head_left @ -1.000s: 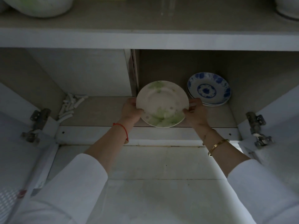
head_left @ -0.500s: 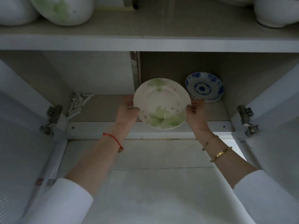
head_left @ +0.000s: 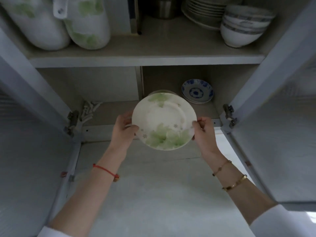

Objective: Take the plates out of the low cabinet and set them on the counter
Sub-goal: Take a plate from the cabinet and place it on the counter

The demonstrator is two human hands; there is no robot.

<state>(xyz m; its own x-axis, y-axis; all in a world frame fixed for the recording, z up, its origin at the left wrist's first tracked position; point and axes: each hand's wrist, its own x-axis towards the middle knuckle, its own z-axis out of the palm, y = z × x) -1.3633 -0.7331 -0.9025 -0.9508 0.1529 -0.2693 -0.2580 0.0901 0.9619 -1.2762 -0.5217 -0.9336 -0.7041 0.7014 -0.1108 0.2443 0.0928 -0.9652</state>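
- Green-leaf plate (head_left: 163, 119): held in the air at the cabinet opening, in front of the lower shelf (head_left: 109, 113), tilted so its face meets the camera.
- Left hand (head_left: 124, 132): grips the plate's left rim, thumb on the face, fingers curled behind.
- Right hand (head_left: 203, 132): pinches the right rim, thumb in front, fingers curled behind.
- Lower shelf, right compartment: a small stack of blue-patterned plates (head_left: 197, 92) leans near the back wall, well apart from the held plate. A pale rim (head_left: 159, 91) shows just behind the held plate's top edge; most of that piece is hidden.
- Lower shelf, left compartment: a cluster of small white pieces (head_left: 89, 109), too small to identify, lies beside the left hinge (head_left: 72, 119).
- Divider (head_left: 141, 82): separates the two lower compartments.
- Upper shelf (head_left: 145, 61): two large white vessels with green leaf print (head_left: 87, 24) at left, touching each other; a metal container (head_left: 164, 7) at centre back; a stack of plates (head_left: 205, 12) just beside a stack of blue-banded bowls (head_left: 244, 26) at right.
- Cabinet doors (head_left: 282, 117): both stand open.
- Wrists: red string bracelet (head_left: 106, 170) on the left, gold bracelets (head_left: 235, 183) on the right.
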